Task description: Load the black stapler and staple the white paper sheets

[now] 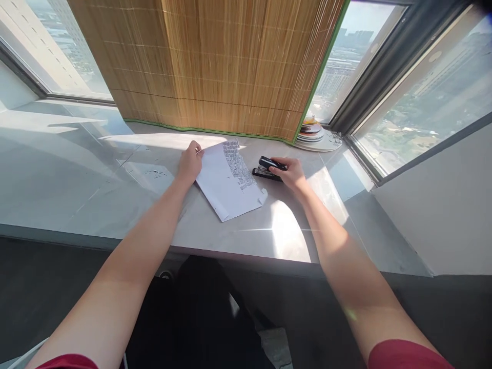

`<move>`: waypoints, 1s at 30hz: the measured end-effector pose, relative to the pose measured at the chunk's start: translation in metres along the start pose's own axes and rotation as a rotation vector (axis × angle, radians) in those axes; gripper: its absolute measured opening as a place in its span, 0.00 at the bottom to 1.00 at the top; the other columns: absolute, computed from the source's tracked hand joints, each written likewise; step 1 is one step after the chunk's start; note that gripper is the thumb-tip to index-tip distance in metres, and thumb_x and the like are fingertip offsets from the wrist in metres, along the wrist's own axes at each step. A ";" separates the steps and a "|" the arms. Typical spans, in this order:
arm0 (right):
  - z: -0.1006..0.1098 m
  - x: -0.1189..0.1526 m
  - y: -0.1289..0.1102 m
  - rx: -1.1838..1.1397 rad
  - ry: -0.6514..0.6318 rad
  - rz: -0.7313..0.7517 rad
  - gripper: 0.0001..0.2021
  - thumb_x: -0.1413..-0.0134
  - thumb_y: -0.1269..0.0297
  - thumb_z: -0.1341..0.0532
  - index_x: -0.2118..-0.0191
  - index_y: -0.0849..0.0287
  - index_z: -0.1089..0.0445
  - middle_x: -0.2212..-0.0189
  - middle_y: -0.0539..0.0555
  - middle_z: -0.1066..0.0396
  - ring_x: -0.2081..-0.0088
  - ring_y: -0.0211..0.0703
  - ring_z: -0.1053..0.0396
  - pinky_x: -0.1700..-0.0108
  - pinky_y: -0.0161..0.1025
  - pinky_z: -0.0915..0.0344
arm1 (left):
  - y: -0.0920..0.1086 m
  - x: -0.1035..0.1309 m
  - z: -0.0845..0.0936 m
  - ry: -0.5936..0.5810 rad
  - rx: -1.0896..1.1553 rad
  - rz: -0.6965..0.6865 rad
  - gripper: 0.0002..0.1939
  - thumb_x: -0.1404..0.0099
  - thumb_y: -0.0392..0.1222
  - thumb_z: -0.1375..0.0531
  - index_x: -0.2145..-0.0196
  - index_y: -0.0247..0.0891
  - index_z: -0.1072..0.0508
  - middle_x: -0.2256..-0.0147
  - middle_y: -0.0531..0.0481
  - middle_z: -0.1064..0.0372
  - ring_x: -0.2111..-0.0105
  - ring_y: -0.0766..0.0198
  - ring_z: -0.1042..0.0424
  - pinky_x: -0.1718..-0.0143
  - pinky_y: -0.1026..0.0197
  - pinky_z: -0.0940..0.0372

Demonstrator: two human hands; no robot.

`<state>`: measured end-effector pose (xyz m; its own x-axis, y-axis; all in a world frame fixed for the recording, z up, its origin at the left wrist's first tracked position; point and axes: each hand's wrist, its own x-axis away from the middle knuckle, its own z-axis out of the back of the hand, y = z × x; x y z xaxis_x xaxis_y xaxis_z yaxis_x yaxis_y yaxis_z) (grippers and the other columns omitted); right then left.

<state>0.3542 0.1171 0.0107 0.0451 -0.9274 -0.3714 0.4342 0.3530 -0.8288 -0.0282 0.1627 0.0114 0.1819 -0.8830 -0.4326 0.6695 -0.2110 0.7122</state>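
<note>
Windowsill [111, 205], left fingers [198, 147] pinching paper [226, 184], its dark marks [237, 163] indistinct, possibly staples, right fingers [275, 170] gripping stapler [265, 164]

Windows [430, 97]: daylight pouring in, view hazy
Blind [215, 61]: glowing streaks
Surface [96, 205]: glaring patch near front edge, left end shaded
Floor [307, 307]: dim

stapler [266, 163]: glossy plastic | paper sheets [225, 182]: matt | sill [111, 205]: smooth (faintly shiny)
</note>
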 end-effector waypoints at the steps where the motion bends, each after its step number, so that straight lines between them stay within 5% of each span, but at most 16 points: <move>1: 0.000 0.001 -0.002 -0.025 -0.054 0.002 0.21 0.53 0.52 0.26 0.54 0.56 0.14 0.56 0.58 0.15 0.51 0.63 0.19 0.42 0.59 0.26 | -0.001 -0.001 0.000 0.003 -0.015 0.007 0.09 0.28 0.41 0.36 0.64 0.45 0.34 0.66 0.44 0.27 0.54 0.45 0.27 0.50 0.44 0.34; 8: 0.001 0.011 -0.022 -0.080 -0.304 0.067 0.24 0.50 0.46 0.24 0.50 0.55 0.14 0.58 0.57 0.17 0.55 0.54 0.22 0.48 0.53 0.26 | 0.000 0.001 -0.002 -0.062 -0.120 0.040 0.07 0.27 0.44 0.36 0.61 0.44 0.31 0.65 0.40 0.27 0.51 0.38 0.29 0.46 0.36 0.37; 13: -0.001 0.013 -0.025 -0.032 -0.336 0.128 0.23 0.46 0.45 0.26 0.49 0.52 0.14 0.60 0.55 0.19 0.57 0.51 0.24 0.51 0.51 0.27 | 0.020 0.010 0.002 -0.091 -0.159 -0.085 0.11 0.33 0.46 0.29 0.56 0.43 0.24 0.51 0.35 0.25 0.41 0.33 0.32 0.43 0.37 0.36; 18: -0.004 0.013 -0.031 0.020 -0.305 0.229 0.24 0.40 0.47 0.30 0.43 0.51 0.16 0.55 0.57 0.17 0.54 0.54 0.23 0.48 0.53 0.27 | 0.046 0.032 -0.015 -0.500 0.058 -0.365 0.10 0.30 0.53 0.34 0.62 0.48 0.15 0.63 0.49 0.17 0.59 0.49 0.21 0.51 0.48 0.27; 20: -0.006 0.014 -0.037 0.021 -0.286 0.258 0.24 0.38 0.47 0.31 0.41 0.50 0.17 0.51 0.58 0.16 0.51 0.54 0.22 0.46 0.53 0.28 | 0.053 0.041 -0.023 -0.595 0.037 -0.394 0.14 0.30 0.58 0.34 0.57 0.50 0.13 0.57 0.50 0.15 0.55 0.48 0.18 0.47 0.48 0.27; 22: -0.009 0.015 -0.043 0.026 -0.263 0.268 0.23 0.36 0.45 0.33 0.42 0.50 0.16 0.52 0.58 0.16 0.52 0.54 0.21 0.48 0.51 0.27 | 0.060 0.049 -0.027 -0.679 -0.005 -0.433 0.23 0.31 0.64 0.34 0.47 0.50 0.14 0.44 0.47 0.18 0.42 0.43 0.21 0.36 0.44 0.31; 25: -0.014 0.016 -0.050 0.044 -0.264 0.280 0.21 0.34 0.42 0.34 0.49 0.51 0.13 0.57 0.57 0.15 0.56 0.53 0.21 0.51 0.50 0.27 | 0.068 0.056 -0.027 -0.788 -0.079 -0.480 0.37 0.34 0.71 0.33 0.35 0.48 0.21 0.27 0.42 0.34 0.25 0.36 0.40 0.23 0.33 0.52; 30: -0.018 0.017 -0.052 0.045 -0.285 0.305 0.22 0.35 0.40 0.34 0.52 0.50 0.12 0.59 0.56 0.15 0.57 0.55 0.22 0.50 0.51 0.26 | 0.071 0.059 -0.023 -0.877 -0.120 -0.492 0.44 0.37 0.74 0.32 0.30 0.53 0.27 0.22 0.45 0.46 0.20 0.34 0.54 0.21 0.28 0.66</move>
<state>0.3165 0.0851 0.0403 0.4224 -0.7804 -0.4609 0.4009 0.6170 -0.6772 0.0464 0.1055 0.0238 -0.6949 -0.7157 -0.0698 0.6041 -0.6336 0.4835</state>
